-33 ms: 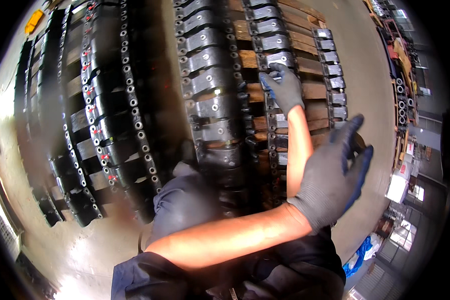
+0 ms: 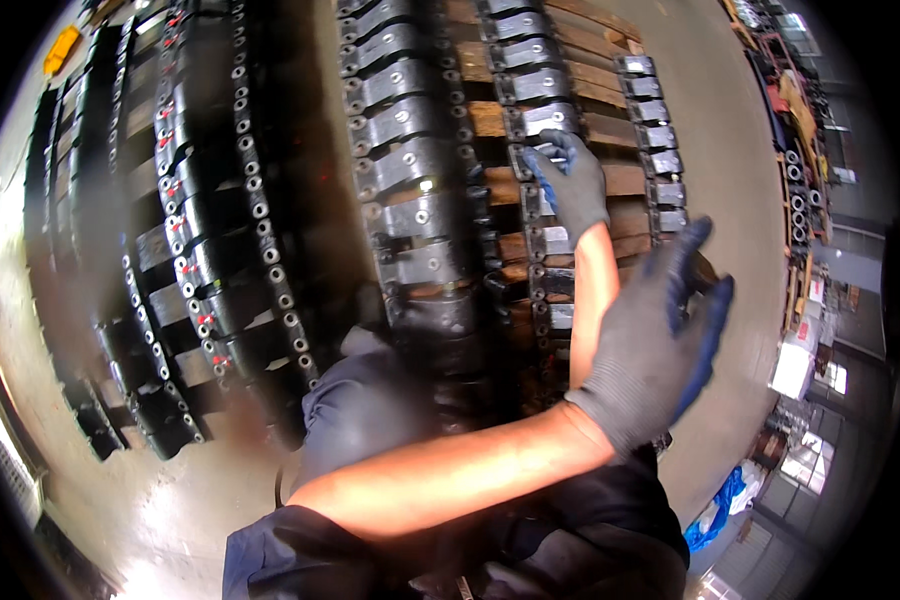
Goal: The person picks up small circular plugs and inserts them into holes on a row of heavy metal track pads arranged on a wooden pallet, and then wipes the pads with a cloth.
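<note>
My left forearm crosses to the right, and my left hand (image 2: 645, 350), in a grey glove with blue finger fronts, hovers in the air. Its thumb and fingers are spread apart. A dark rounded shape shows between them, too unclear to name. Farther off, my right hand (image 2: 575, 185), in a matching glove, is at a black steel track chain (image 2: 540, 85) with plate-like shoes. Its thumb and fingertips are drawn together around something small and pale that I cannot make out. A wider chain of black track shoes (image 2: 410, 160) lies just to the left.
Wooden pallet boards (image 2: 610, 130) lie under the chains. A narrow track chain (image 2: 655, 135) runs along the right side. More black chains with red marks (image 2: 195, 265) stretch out at left. Beyond the grey floor (image 2: 720, 130), shelves and a blue plastic bag (image 2: 720, 510) line the right.
The view has shifted slightly. My left hand appears a little farther left and higher, with its fingers still spread. My right hand stays at the same chain.
</note>
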Demonstrator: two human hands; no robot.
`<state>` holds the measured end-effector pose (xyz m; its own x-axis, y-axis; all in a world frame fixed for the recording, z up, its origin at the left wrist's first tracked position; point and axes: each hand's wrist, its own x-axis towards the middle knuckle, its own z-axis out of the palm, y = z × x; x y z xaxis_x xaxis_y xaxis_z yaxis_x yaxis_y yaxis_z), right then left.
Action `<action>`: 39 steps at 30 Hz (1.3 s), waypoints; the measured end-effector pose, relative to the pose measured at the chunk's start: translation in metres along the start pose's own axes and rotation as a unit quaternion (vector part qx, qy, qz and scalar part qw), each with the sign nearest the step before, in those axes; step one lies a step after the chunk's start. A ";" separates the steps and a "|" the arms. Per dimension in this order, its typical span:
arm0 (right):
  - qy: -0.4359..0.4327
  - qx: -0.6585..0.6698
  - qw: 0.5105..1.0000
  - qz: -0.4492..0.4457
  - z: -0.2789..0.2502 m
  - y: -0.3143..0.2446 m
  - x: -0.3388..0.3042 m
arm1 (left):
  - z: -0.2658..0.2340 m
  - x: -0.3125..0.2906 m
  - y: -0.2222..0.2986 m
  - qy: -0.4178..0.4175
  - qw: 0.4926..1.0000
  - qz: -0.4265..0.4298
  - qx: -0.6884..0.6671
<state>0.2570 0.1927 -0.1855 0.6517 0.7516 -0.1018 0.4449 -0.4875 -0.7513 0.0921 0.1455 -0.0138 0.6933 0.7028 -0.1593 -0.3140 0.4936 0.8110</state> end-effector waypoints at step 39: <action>0.201 0.220 0.954 -0.023 -0.058 -0.113 -0.082 | -0.014 0.016 0.021 0.150 0.973 0.168 0.047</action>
<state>0.1889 0.1606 -0.0545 0.8599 0.4938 0.1293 0.2353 -0.1588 -0.9589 0.0871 0.1743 -0.0069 0.3373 0.9412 -0.0210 -0.4197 0.1702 0.8916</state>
